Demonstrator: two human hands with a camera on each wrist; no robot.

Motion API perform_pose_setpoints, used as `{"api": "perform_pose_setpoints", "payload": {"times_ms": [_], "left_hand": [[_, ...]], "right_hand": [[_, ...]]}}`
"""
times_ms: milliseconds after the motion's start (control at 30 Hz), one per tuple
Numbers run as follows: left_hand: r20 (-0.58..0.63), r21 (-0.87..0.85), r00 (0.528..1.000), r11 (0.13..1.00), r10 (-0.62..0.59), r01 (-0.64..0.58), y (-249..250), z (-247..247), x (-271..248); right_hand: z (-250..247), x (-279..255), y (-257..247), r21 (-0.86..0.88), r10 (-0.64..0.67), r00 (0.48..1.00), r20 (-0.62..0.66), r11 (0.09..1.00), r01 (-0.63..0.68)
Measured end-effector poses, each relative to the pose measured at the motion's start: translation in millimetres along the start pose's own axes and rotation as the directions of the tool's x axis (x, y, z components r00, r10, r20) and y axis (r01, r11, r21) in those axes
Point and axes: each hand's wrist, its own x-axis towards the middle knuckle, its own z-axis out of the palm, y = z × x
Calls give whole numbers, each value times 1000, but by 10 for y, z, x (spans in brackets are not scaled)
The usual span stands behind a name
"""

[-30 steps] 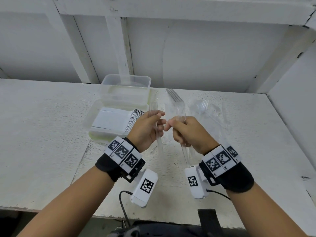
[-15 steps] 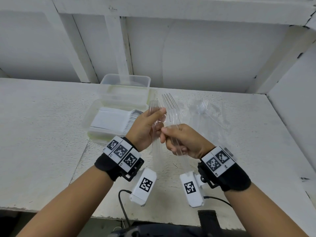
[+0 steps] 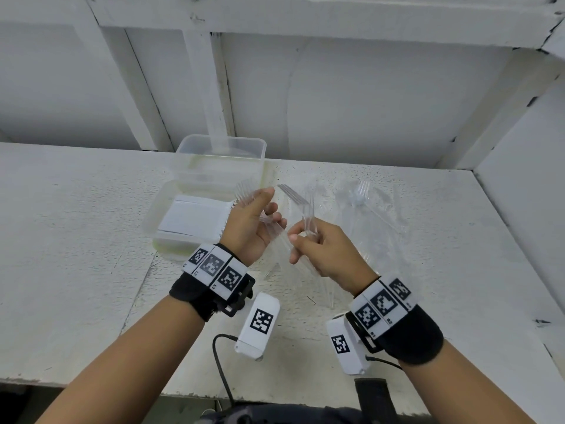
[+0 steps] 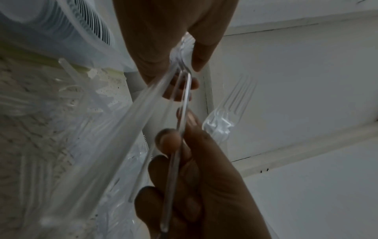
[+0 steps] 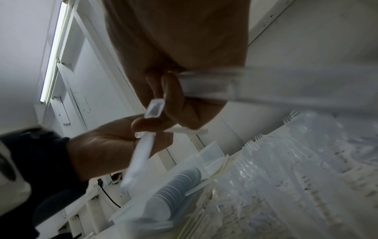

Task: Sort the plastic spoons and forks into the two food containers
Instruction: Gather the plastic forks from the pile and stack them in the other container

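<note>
Holding clear forks right beside the spoon container: left hand is pinching one bunch, right hand is gripping another.

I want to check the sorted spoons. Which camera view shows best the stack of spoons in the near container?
The head view: the whole spoon stack lies in the near container. The right wrist view shows only its bowls, edge-on; the left wrist view shows a cropped corner.

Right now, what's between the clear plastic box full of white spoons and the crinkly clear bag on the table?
In the head view, both hands: the left hand and right hand, each holding clear plastic forks.
</note>
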Motion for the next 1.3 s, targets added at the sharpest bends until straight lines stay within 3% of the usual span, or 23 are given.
{"api": "perform_pose_setpoints", "payload": {"times_ms": [167, 267, 600, 733, 833, 1067, 1233, 1300], "left_hand": [[-99, -38, 995, 999, 25, -29, 43, -4, 41], [-121, -22, 993, 1000, 15, -18, 46, -41, 59], [140, 111, 989, 992, 38, -54, -5, -8, 7], [123, 161, 991, 984, 59, -78, -17, -21, 1], [72, 142, 996, 987, 60, -70, -14, -20, -9], [39, 82, 998, 996, 42, -45, 13, 5, -5], [54, 91, 997, 994, 62, -67, -22, 49, -24], [89, 82, 994, 994, 59, -66, -29, 78, -45]], "right_hand": [[-31, -23, -22, -111, -40, 987, -155, 994, 23], [-49, -15, -45, -108, 10, 988, -157, 994, -27], [108, 13, -78, 49, -61, 984, -168, 996, 70], [141, 15, -83, 94, -44, 987, -157, 994, 59], [129, -10, -78, 29, -66, 982, -179, 997, 72], [91, 29, 8, -398, -367, 876, -313, 888, 230], [198, 99, 24, -483, -517, 771, -372, 817, 315], [258, 122, 21, -489, -522, 778, -351, 810, 323]]}}
